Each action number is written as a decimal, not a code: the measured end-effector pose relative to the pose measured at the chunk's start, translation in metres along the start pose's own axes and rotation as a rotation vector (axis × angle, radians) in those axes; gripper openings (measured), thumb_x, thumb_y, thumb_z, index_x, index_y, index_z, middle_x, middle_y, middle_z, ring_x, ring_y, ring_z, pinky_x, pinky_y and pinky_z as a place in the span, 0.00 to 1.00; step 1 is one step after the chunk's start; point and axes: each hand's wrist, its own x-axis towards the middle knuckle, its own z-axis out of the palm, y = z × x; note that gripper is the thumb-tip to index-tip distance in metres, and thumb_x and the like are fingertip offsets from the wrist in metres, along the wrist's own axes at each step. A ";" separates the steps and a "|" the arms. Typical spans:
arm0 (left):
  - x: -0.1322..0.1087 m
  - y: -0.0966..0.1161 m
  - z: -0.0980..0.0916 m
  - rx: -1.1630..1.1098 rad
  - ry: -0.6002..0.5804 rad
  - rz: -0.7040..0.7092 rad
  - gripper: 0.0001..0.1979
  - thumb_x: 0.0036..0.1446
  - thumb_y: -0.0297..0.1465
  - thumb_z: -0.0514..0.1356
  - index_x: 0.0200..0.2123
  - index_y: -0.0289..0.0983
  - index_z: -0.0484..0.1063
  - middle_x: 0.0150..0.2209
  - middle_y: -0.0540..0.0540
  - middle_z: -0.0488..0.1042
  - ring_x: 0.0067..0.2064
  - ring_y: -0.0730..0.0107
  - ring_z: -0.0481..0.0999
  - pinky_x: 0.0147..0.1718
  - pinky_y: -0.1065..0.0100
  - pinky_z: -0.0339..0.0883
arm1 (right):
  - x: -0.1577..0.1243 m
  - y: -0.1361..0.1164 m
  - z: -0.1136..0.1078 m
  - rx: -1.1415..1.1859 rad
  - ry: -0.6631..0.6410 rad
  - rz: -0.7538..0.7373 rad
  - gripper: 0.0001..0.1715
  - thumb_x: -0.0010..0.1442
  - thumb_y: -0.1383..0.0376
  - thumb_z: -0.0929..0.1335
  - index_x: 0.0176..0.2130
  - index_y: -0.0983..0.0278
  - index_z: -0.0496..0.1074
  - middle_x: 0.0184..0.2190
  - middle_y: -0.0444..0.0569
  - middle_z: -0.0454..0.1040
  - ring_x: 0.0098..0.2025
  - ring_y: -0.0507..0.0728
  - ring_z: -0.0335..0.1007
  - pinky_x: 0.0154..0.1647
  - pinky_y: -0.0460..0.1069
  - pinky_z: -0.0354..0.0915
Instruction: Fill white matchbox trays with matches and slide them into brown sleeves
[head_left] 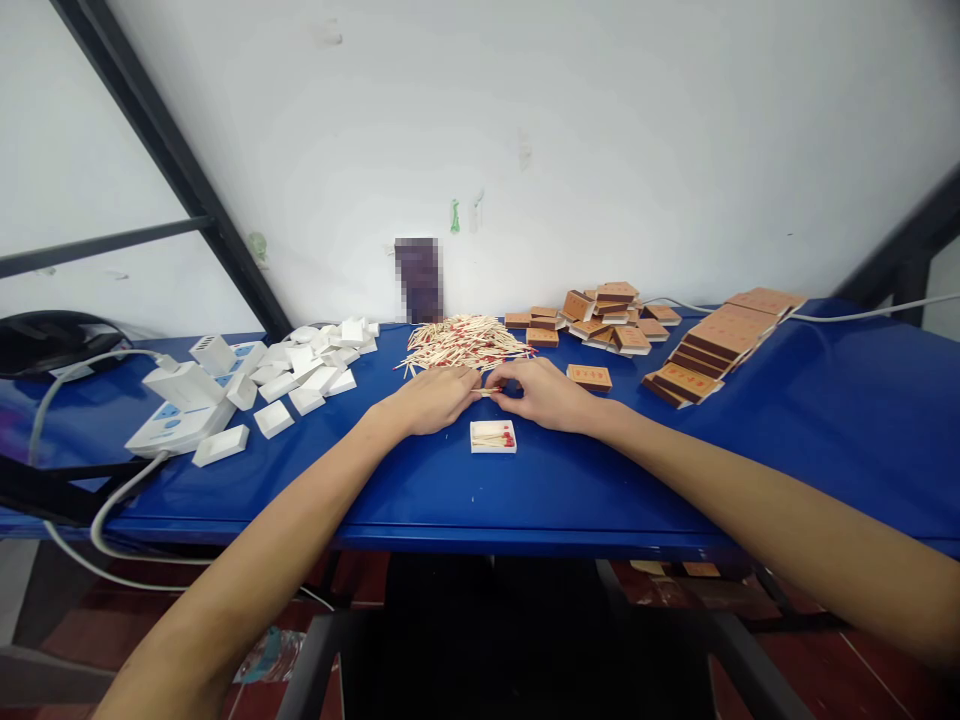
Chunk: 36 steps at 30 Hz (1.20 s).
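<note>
Both hands meet at the middle of the blue table, just in front of a heap of red-tipped matches (469, 342). My left hand (441, 397) has its fingers together on the plain ends of a few matches (489, 391). The red-tipped ends of the same matches are pinched between thumb and finger of my right hand (541, 393). Nearer the table's front edge lies a white tray (493, 450) with several matches in it, their red heads to the right.
White trays (307, 370) are piled at left beside a power strip (176, 425) with plugs and cables. Orange-brown matchbox sleeves (615, 310) form a pile behind my right hand. More sleeves (724, 340) lean in a row farther right. A wall rises behind the table (420, 500).
</note>
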 end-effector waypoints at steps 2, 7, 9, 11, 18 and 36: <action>-0.001 0.000 0.000 -0.019 0.004 -0.009 0.15 0.70 0.36 0.44 0.40 0.35 0.65 0.39 0.40 0.73 0.40 0.59 0.74 0.39 0.62 0.64 | 0.001 0.002 0.002 -0.030 0.000 -0.019 0.08 0.60 0.70 0.66 0.37 0.64 0.75 0.34 0.48 0.78 0.36 0.55 0.71 0.38 0.49 0.61; -0.001 -0.001 0.000 -0.049 0.024 -0.015 0.16 0.70 0.38 0.43 0.38 0.36 0.65 0.38 0.40 0.73 0.40 0.60 0.74 0.39 0.63 0.65 | 0.002 0.004 0.006 -0.035 0.013 -0.026 0.06 0.56 0.71 0.66 0.35 0.64 0.72 0.31 0.48 0.75 0.34 0.55 0.69 0.36 0.48 0.60; -0.001 -0.002 0.001 -0.042 0.028 -0.003 0.16 0.70 0.38 0.43 0.38 0.36 0.65 0.38 0.41 0.73 0.39 0.60 0.73 0.38 0.62 0.65 | 0.003 0.003 0.006 -0.017 0.016 -0.002 0.05 0.54 0.71 0.67 0.34 0.64 0.71 0.30 0.46 0.73 0.32 0.53 0.67 0.34 0.47 0.59; 0.000 -0.002 0.001 -0.032 0.029 0.004 0.16 0.70 0.38 0.44 0.37 0.36 0.64 0.38 0.41 0.73 0.39 0.60 0.74 0.38 0.62 0.65 | 0.004 0.002 0.005 0.013 0.012 0.032 0.05 0.53 0.71 0.67 0.33 0.64 0.70 0.28 0.44 0.72 0.29 0.52 0.66 0.32 0.46 0.57; 0.001 0.000 0.001 -0.010 -0.026 -0.030 0.14 0.70 0.36 0.43 0.41 0.35 0.64 0.40 0.38 0.74 0.40 0.57 0.75 0.37 0.60 0.65 | 0.004 0.000 0.003 0.092 -0.012 0.083 0.07 0.51 0.73 0.68 0.33 0.64 0.69 0.24 0.41 0.69 0.26 0.50 0.63 0.30 0.45 0.54; -0.012 0.010 -0.023 -0.294 0.048 0.030 0.12 0.68 0.36 0.47 0.36 0.36 0.63 0.31 0.47 0.69 0.31 0.68 0.67 0.31 0.67 0.59 | -0.003 -0.029 -0.027 0.129 -0.019 0.092 0.04 0.52 0.72 0.67 0.31 0.63 0.68 0.22 0.40 0.70 0.24 0.50 0.64 0.29 0.45 0.55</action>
